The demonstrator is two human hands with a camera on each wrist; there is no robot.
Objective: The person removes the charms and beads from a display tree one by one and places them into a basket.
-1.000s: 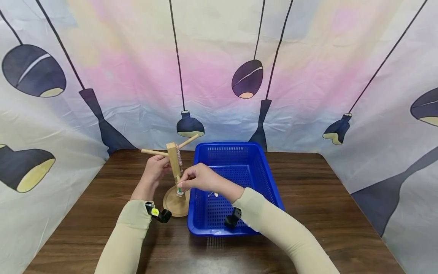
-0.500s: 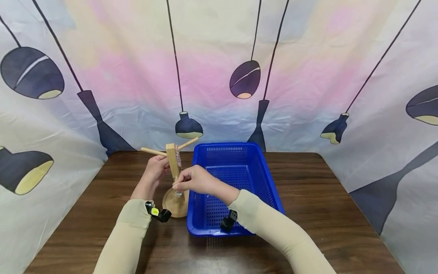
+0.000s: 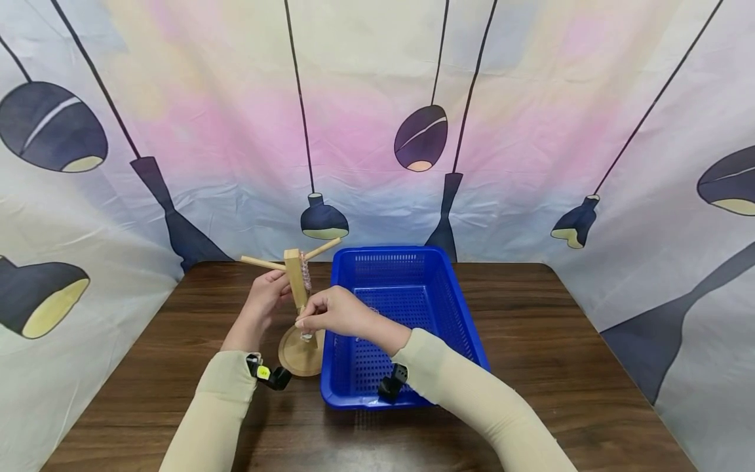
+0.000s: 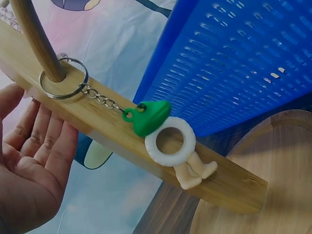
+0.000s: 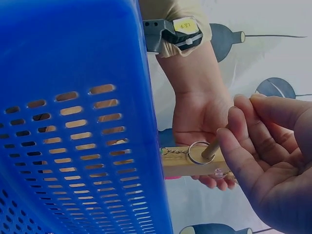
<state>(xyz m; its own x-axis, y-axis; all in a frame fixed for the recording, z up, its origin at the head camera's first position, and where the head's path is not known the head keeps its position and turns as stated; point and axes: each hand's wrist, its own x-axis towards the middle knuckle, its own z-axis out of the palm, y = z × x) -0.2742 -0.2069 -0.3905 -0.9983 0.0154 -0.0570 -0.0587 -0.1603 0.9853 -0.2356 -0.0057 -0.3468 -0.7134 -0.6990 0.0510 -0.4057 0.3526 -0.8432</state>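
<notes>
A wooden stand has an upright post (image 3: 295,275), thin side pegs and a round base (image 3: 299,359). My left hand (image 3: 265,298) is behind the post near its top, palm showing in the left wrist view and fingers loosely bent. My right hand (image 3: 345,313) pinches the outer end of a near-side peg (image 5: 210,148), thumb and fingertips together. Around that peg hangs the split ring of a keychain (image 4: 152,117), its charm a green cap over a white hoop with small beige legs lying along the post. A pinkish clear bead strand (image 3: 305,270) hangs on another peg.
A blue perforated plastic basket (image 3: 468,321) stands just right of the stand, its left wall close to the base, with small items inside partly hidden by my right arm. Behind the dark wooden table (image 3: 519,341) hangs a printed cloth (image 3: 377,196).
My right hand has shifted slightly left toward the post, and its fingers now cover the green part of the charm in the head view. My left hand has stayed at the post.
</notes>
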